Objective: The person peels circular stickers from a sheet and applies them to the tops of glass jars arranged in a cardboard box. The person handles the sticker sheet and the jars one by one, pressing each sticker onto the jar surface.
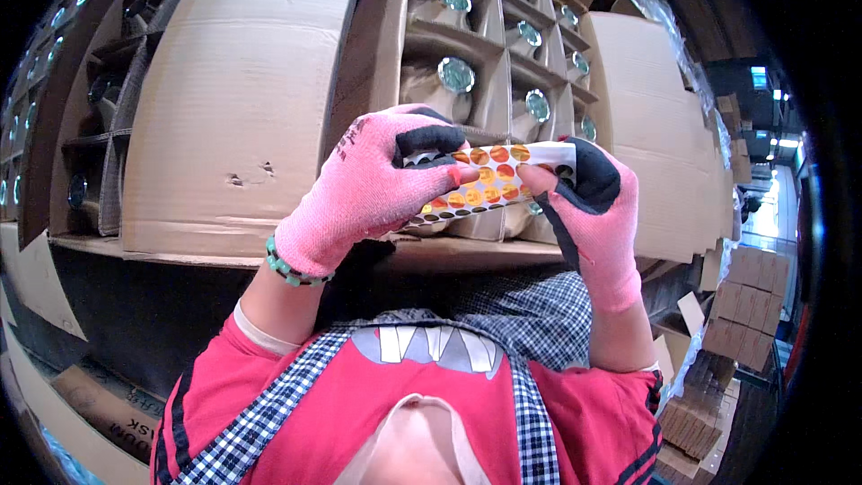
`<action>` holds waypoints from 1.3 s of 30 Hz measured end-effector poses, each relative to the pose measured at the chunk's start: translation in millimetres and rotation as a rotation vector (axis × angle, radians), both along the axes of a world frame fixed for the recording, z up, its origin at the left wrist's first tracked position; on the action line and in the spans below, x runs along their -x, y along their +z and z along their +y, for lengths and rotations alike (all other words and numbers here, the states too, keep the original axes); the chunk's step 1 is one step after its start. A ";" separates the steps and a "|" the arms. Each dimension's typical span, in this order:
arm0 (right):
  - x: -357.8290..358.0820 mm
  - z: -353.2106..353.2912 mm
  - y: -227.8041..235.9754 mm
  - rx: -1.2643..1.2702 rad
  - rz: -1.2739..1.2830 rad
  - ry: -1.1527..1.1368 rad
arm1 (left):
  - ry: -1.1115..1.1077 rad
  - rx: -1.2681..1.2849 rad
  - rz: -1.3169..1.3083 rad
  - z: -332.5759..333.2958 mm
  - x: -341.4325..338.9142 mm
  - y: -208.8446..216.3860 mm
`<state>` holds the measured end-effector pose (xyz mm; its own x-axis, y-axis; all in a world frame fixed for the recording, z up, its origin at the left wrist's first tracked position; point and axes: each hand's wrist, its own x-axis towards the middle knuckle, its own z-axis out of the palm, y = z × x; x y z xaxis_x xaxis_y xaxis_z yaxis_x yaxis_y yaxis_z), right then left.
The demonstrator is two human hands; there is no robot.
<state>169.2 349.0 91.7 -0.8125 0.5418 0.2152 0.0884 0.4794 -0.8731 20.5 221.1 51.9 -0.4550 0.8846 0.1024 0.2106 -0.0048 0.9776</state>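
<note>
Both my hands wear pink knit gloves with dark fingertips. My left hand [373, 189] and my right hand [593, 207] hold a white sheet of round orange and gold stickers [494, 181] between them at chest height. The left fingers curl over the sheet's left end, with a bare fingertip pressing on a sticker. The right thumb and fingers pinch the sheet's right end. Just behind the sheet stands an open cardboard box [485, 45] with divider cells, each holding a wrapped bottle with a shiny teal round cap [456, 74].
A big cardboard flap [233, 99] hangs open at left. Another divided box with capped bottles [99, 90] stands at the far left. Flattened cardboard stacks [741, 305] lie at right, plastic wrap beside them.
</note>
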 end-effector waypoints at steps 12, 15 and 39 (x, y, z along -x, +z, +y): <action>-29.9 1.8 -1.8 0.157 -0.005 0.123 | -0.093 0.119 -0.455 -17.0 -26.2 6.6; -32.6 5.7 2.9 0.392 -0.106 -0.029 | -0.074 0.111 -0.499 -9.1 -24.9 7.9; -40.6 19.6 -17.1 -0.704 -0.174 0.182 | -0.254 0.291 -0.479 2.4 -25.5 -8.3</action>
